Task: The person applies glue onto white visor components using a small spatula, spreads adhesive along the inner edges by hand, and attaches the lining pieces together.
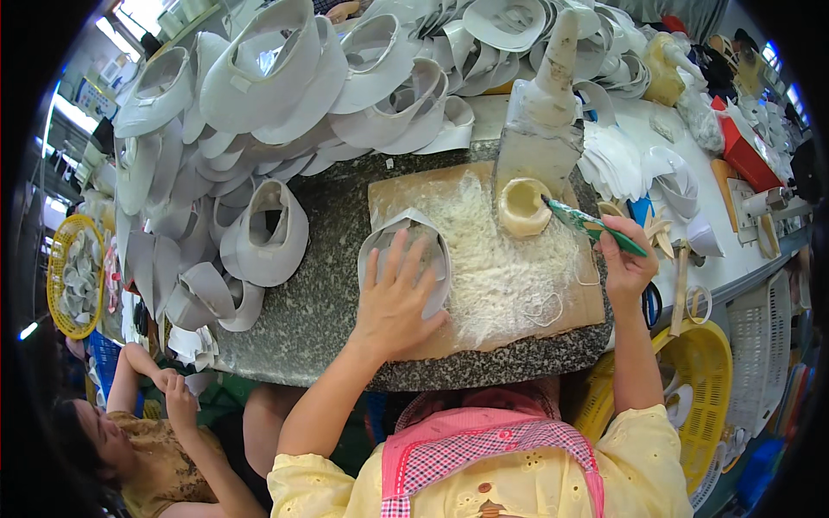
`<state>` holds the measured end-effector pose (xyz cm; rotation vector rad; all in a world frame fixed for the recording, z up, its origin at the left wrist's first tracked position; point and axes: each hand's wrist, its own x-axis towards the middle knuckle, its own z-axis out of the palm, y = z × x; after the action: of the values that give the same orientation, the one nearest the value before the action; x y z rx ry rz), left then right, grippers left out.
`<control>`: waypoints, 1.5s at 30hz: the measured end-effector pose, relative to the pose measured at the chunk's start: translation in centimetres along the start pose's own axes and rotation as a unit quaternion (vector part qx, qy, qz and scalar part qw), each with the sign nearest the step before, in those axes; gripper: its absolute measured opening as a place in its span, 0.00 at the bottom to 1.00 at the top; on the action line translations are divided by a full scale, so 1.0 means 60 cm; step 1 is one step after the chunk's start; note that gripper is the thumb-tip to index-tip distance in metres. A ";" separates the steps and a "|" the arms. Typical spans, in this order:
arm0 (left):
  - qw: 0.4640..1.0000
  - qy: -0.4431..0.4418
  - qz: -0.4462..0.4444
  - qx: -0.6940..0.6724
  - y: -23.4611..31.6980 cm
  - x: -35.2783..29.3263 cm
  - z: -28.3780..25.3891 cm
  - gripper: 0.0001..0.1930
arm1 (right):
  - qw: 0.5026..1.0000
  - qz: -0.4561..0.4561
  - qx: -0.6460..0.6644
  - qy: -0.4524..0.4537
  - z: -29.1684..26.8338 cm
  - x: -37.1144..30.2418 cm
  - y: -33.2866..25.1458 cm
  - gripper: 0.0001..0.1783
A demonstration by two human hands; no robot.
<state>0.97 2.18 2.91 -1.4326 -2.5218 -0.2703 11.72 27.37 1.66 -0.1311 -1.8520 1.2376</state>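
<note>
My left hand lies flat with its fingers spread. It presses on a white, visor-shaped piece with a rounded edge, partly hidden under the palm. That piece rests at the left side of a brown cardboard sheet crusted with pale dried glue. In my right hand is a glue brush, its green handle gripped between thumb and fingers. The brush tip reaches the rim of a cream-coloured glue pot, coated with dried residue; the glue inside is hard to make out.
Heaps of similar white pieces cover the table's left and back. Behind the pot rises a glue-crusted bottle. Wooden-handled tools lie at the right, above a yellow basket. Another person sits at lower left, hands together.
</note>
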 end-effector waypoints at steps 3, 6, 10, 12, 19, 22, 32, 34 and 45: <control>0.999 -0.031 -0.020 -0.006 -0.027 -0.020 -0.005 0.16 | 0.997 -0.041 -0.042 -0.047 -0.010 0.007 -0.007 0.08; 0.977 0.009 -0.129 -0.168 -0.053 -0.032 -0.002 0.06 | 0.999 -0.006 -0.023 -0.027 -0.016 0.005 -0.005 0.08; 0.793 0.140 -0.334 -0.490 -0.092 -0.029 -0.019 0.05 | 1.000 -0.002 -0.008 -0.018 -0.016 0.001 -0.002 0.08; 0.632 0.207 -0.345 -0.662 -0.106 -0.028 -0.031 0.03 | 1.000 -0.014 0.013 -0.012 -0.013 -0.003 0.004 0.08; 0.542 0.213 -0.316 -0.749 -0.101 -0.037 -0.053 0.03 | 0.998 -0.037 0.031 -0.035 -0.007 -0.001 -0.001 0.08; 0.548 0.264 -0.294 -0.737 -0.122 -0.045 -0.062 0.04 | 0.999 -0.029 0.024 -0.028 -0.008 -0.001 -0.001 0.08; 0.581 0.240 -0.234 -0.742 -0.110 -0.053 -0.067 0.05 | 0.992 -0.117 -0.026 -0.034 0.003 0.016 -0.005 0.09; 0.620 0.229 -0.213 -0.720 -0.106 -0.058 -0.067 0.05 | 0.964 -0.197 -0.145 -0.110 -0.001 0.026 -0.017 0.11; 0.553 0.257 -0.235 -0.757 -0.093 -0.052 -0.050 0.08 | 0.994 0.105 0.031 -0.028 -0.020 -0.005 -0.003 0.06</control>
<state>-1.97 -4.04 4.64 -0.4401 -1.6590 -2.8841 12.82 27.99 1.78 -0.2657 -1.8821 1.4555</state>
